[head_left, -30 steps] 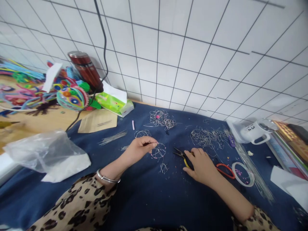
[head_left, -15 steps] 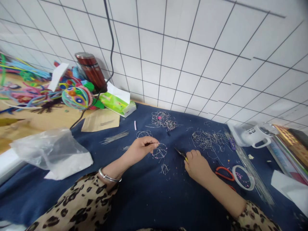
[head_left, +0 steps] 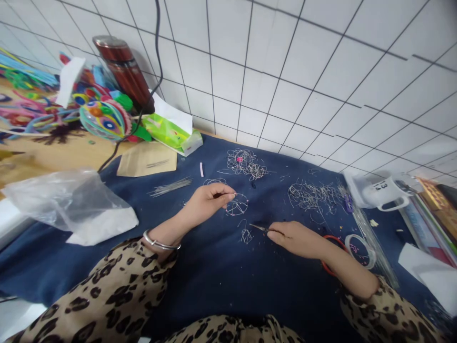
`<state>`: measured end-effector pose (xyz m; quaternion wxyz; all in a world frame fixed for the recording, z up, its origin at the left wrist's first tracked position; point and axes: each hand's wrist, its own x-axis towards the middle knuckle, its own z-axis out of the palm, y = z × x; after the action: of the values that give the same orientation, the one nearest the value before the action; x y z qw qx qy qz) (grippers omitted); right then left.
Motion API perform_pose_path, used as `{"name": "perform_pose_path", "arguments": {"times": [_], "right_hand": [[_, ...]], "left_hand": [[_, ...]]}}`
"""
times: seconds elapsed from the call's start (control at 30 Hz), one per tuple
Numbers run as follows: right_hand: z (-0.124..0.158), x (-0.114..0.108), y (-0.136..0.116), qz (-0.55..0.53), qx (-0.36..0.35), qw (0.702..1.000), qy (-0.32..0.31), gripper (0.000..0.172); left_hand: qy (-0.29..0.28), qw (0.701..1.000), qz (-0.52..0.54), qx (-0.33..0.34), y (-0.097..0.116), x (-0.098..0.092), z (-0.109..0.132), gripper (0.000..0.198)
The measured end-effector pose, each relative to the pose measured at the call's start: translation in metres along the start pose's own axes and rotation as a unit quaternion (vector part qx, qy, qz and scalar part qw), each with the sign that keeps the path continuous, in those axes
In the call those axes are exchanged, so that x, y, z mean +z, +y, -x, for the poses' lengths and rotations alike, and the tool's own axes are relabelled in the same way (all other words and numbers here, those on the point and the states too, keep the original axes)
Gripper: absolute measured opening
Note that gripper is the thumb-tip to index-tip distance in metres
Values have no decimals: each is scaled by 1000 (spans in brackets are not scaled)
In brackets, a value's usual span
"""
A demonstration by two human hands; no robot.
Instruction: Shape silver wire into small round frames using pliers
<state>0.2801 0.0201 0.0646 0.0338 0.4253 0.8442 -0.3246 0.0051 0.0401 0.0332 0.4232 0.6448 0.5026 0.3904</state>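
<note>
My left hand (head_left: 210,197) is closed, pinching the upper left edge of a round wire frame (head_left: 237,214) dotted with small pink beads. Thin wires cross inside the frame. My right hand (head_left: 291,237) is wrapped round a pair of slim-nosed pliers (head_left: 260,227) whose tips point left, below the wire frame and apart from it. Close to those tips lies a small tangle of wire (head_left: 246,235) on the dark blue cloth (head_left: 214,276). The pliers' handles are mostly hidden in the hand.
Wire heaps (head_left: 312,196) and straight wire lengths (head_left: 171,187) lie around. At right are a bead-holding ring (head_left: 371,259), red-handled tool (head_left: 330,271), white mug (head_left: 383,193) and books. At left stand a plastic bag (head_left: 53,200), tissue pack (head_left: 167,131) and thermos (head_left: 123,71).
My right hand has swung the pliers left and turned them flatter, bringing the tips near the small wire tangle. My left hand still pinches the beaded frame. The whole view has shifted a little.
</note>
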Motion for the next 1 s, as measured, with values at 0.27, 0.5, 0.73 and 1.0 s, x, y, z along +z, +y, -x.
{"name": "perform_pose_path", "arguments": {"times": [0.27,0.5,0.73,1.0], "right_hand": [[-18,0,1,65,-7,997,-45,38],[-23,-3,-3,95,26,994,-50,42],[-4,1,5,281,102,952,67,39],[11,18,12,408,-2,907,106,32]], "left_hand": [[-1,1000,-5,-2,2,0,-1,19],[-10,1000,-7,6,2,0,-1,19],[-13,1000,-19,5,0,0,1,19],[-6,1000,-25,-11,0,1,0,19]]}}
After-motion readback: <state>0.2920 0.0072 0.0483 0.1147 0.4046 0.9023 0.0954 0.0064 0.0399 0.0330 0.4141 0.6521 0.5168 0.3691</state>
